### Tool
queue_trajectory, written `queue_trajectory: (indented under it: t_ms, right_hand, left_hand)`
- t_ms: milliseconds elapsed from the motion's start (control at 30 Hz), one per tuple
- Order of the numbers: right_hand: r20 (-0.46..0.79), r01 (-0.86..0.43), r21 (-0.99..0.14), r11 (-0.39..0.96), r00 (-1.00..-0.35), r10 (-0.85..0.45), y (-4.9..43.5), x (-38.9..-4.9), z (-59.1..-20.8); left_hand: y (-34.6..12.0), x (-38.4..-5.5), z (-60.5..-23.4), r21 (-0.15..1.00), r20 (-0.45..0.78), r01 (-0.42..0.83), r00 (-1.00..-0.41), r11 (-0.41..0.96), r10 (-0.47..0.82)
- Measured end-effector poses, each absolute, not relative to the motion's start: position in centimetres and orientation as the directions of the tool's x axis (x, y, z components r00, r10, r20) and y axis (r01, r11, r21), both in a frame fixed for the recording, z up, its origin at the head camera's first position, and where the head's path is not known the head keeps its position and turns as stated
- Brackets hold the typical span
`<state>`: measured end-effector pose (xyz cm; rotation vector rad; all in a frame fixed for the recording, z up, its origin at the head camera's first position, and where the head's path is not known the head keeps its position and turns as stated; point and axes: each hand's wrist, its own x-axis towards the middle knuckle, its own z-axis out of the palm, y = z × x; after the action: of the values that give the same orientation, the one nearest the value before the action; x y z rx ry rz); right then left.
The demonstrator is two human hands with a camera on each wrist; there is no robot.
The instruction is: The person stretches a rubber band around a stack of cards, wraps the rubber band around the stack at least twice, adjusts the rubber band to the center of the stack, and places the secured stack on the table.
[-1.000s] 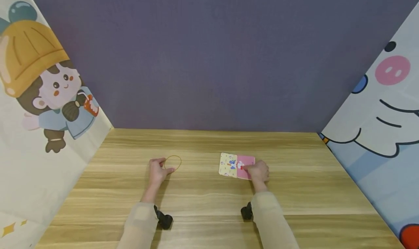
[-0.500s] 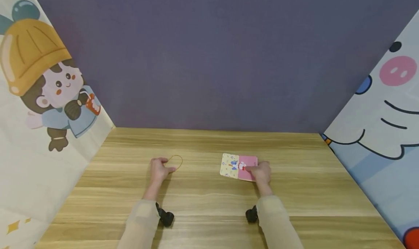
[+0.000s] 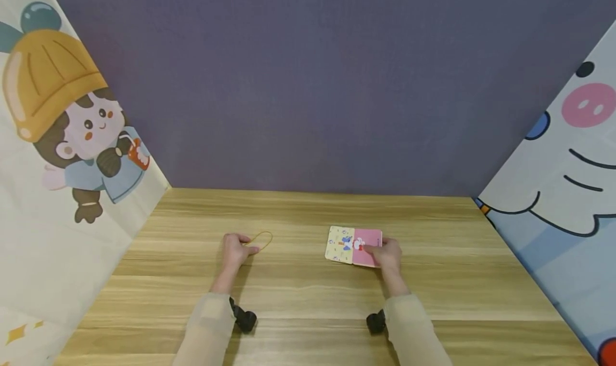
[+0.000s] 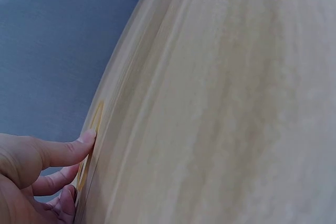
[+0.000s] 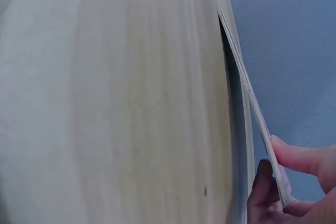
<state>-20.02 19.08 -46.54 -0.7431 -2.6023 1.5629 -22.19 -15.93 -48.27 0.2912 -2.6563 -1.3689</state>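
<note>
A thin yellow rubber band (image 3: 271, 238) is held by my left hand (image 3: 235, 251), left of centre on the table. In the left wrist view the thumb touches the band (image 4: 100, 106) and the fingers lie at its lower end. To the right, my right hand (image 3: 389, 256) pinches a small cartoon-printed booklet (image 3: 367, 238), half pale yellow and half pink, by its pink side. The thumb lies on top with fingers beneath. Edge-on in the right wrist view, the booklet (image 5: 248, 87) tilts, raised at the hand and low at its far end.
The wood-grain table (image 3: 298, 296) ends at a dark purple-grey panel (image 3: 313, 88) behind. Cartoon-printed sheets flank it, a child in a hat (image 3: 82, 115) on the left and a pig-like figure (image 3: 587, 157) on the right. Each wrist wears a black camera (image 3: 245, 321).
The rubber band now shows as a narrower, flatter loop at the left fingers. My right hand and the booklet have shifted slightly rightward in the view, along with the background.
</note>
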Motion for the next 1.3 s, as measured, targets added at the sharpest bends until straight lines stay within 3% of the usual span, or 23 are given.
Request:
queue_trajectory:
  t_ms: [467, 700, 967, 1300]
  right_hand:
    - [-0.111, 0.240, -0.903, 0.356, -0.931, 0.347, 19.21, -19.75, -46.79]
    - [-0.129, 0.200, -0.958, 0.205, -0.940, 0.316, 19.33, -19.49, -46.98]
    - [-0.092, 0.160, -0.964, 0.212, -0.951, 0.296, 19.46, -19.57, -46.78]
    - [-0.160, 0.185, -0.979, 0.081, -0.956, 0.247, 19.76, -19.79, -46.72]
  left_hand:
    - [-16.14, -22.15, -47.81, 0.820, -0.002, -0.132, -0.974, 0.557, -0.227]
    - [-16.18, -22.13, -47.80, 0.793, -0.014, -0.145, -0.975, 0.592, -0.220]
    - [-15.86, -22.07, -47.68, 0.772, -0.022, -0.157, -0.975, 0.616, -0.220]
    - [-15.77, -22.17, -47.73, 0.772, -0.059, -0.183, -0.974, 0.609, -0.217]
